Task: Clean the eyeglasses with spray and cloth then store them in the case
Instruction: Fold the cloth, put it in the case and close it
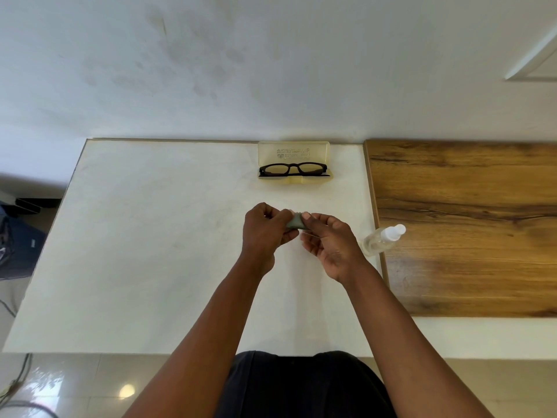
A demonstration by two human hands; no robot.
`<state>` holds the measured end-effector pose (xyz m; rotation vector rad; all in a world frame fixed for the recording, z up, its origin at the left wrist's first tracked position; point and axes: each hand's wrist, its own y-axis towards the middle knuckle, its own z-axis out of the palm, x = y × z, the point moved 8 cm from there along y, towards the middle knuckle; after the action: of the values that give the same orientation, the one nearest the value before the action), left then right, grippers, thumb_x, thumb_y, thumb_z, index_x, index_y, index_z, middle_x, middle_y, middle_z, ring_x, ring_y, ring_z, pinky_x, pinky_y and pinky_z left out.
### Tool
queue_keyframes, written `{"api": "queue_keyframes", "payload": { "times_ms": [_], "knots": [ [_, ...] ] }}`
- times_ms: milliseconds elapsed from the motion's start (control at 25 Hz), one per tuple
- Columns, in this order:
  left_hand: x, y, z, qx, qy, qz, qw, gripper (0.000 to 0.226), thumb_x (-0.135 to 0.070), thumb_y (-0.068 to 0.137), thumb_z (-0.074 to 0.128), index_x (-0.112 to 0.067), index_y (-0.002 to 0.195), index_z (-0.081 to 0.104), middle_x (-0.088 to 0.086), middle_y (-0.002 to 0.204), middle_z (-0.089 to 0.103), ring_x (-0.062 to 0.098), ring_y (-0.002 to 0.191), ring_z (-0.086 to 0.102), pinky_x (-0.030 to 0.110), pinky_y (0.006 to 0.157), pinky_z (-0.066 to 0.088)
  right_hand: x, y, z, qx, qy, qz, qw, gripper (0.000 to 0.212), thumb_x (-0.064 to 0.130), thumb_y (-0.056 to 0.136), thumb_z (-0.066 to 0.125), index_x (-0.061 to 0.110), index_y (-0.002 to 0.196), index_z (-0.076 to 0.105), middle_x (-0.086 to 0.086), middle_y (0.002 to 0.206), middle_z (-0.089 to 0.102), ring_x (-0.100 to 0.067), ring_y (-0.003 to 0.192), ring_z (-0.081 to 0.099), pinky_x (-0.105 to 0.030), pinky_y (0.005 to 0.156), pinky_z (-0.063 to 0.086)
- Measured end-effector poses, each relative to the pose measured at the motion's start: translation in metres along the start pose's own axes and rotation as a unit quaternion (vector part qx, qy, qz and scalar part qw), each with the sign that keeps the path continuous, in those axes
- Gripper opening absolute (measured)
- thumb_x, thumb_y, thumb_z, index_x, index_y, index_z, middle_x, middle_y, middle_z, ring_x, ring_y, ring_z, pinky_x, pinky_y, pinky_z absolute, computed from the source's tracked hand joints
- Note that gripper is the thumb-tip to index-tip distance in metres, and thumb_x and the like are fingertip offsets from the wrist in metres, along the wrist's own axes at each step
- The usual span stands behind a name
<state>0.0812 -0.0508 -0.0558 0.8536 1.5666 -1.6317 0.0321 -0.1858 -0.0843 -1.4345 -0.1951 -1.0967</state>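
Observation:
Black-framed eyeglasses (294, 169) lie in an open, pale yellow translucent case (294, 152) at the far edge of the white table (150, 236). Above the table's middle, my left hand (262, 233) and my right hand (328, 245) both pinch a small grey-green cloth (296, 222) between them; the cloth is bunched and mostly hidden by fingers. A clear spray bottle (381, 240) with a white cap lies on its side just right of my right hand, at the table's right edge.
A wooden board surface (467, 224) adjoins the white table on the right. A white wall (271, 70) rises directly behind the case. Dark bags (18, 245) and cables (15, 384) sit on the floor at left.

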Motion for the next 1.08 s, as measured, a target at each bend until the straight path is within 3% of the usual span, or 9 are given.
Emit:
{"api": "queue_keyframes", "payload": {
  "times_ms": [80, 200, 400, 560, 840, 1080],
  "knots": [
    [0.001, 0.0, -0.001, 0.002, -0.022, -0.008, 1.0, 0.021, -0.007, 0.083, 0.064, -0.007, 0.073, 0.046, 0.016, 0.087, 0.06, 0.028, 0.083, 0.068, 0.03, 0.063, 0.059, -0.003, -0.001, 0.004, 0.034, 0.085, 0.03, 0.995, 0.015, 0.011, 0.082, 0.066, 0.008, 0.096, 0.061, -0.012, 0.088, 0.066, -0.021, 0.073, 0.064, -0.026, 0.062, 0.058],
    [0.006, 0.001, -0.003, -0.004, -0.024, -0.018, 1.0, 0.014, -0.007, 0.084, 0.063, -0.008, 0.082, 0.049, 0.015, 0.092, 0.061, 0.025, 0.082, 0.067, 0.028, 0.062, 0.058, -0.005, 0.001, 0.007, 0.05, 0.11, 0.041, 0.992, 0.014, 0.003, 0.083, 0.062, 0.007, 0.096, 0.06, -0.015, 0.092, 0.064, -0.026, 0.079, 0.064, -0.029, 0.064, 0.06],
    [0.013, 0.002, -0.003, 0.009, -0.071, -0.049, 0.996, 0.014, -0.007, 0.085, 0.062, -0.009, 0.094, 0.052, 0.019, 0.105, 0.059, 0.03, 0.093, 0.065, 0.027, 0.063, 0.057, -0.006, 0.003, 0.014, 0.076, 0.174, 0.074, 0.979, 0.02, 0.009, 0.08, 0.067, 0.012, 0.098, 0.057, -0.016, 0.097, 0.062, -0.028, 0.085, 0.063, -0.034, 0.065, 0.06],
    [0.011, 0.004, -0.004, 0.01, -0.066, -0.049, 0.997, 0.015, -0.007, 0.086, 0.062, -0.01, 0.096, 0.051, 0.017, 0.103, 0.059, 0.028, 0.089, 0.066, 0.027, 0.063, 0.058, -0.007, 0.006, 0.016, 0.082, 0.154, 0.067, 0.982, 0.014, 0.008, 0.08, 0.066, 0.01, 0.093, 0.062, -0.016, 0.094, 0.064, -0.026, 0.083, 0.064, -0.028, 0.06, 0.058],
    [0.009, 0.011, -0.017, -0.019, -0.006, -0.037, 0.999, 0.017, -0.011, 0.084, 0.066, -0.013, 0.093, 0.052, 0.009, 0.088, 0.064, 0.019, 0.071, 0.068, 0.022, 0.057, 0.054, 0.007, 0.014, 0.01, 0.029, 0.065, 0.001, 0.997, 0.01, 0.0, 0.081, 0.064, 0.01, 0.084, 0.064, -0.01, 0.085, 0.065, -0.021, 0.078, 0.061, -0.022, 0.057, 0.056],
    [-0.014, 0.024, -0.013, -0.011, -0.012, -0.003, 1.0, 0.011, -0.005, 0.082, 0.067, -0.009, 0.085, 0.056, 0.012, 0.088, 0.063, 0.02, 0.08, 0.066, 0.025, 0.071, 0.057, 0.038, 0.024, 0.015, 0.004, 0.012, -0.055, 0.998, 0.013, -0.001, 0.08, 0.065, 0.011, 0.075, 0.062, -0.008, 0.083, 0.063, -0.02, 0.078, 0.061, -0.023, 0.057, 0.054]
  ]
}}
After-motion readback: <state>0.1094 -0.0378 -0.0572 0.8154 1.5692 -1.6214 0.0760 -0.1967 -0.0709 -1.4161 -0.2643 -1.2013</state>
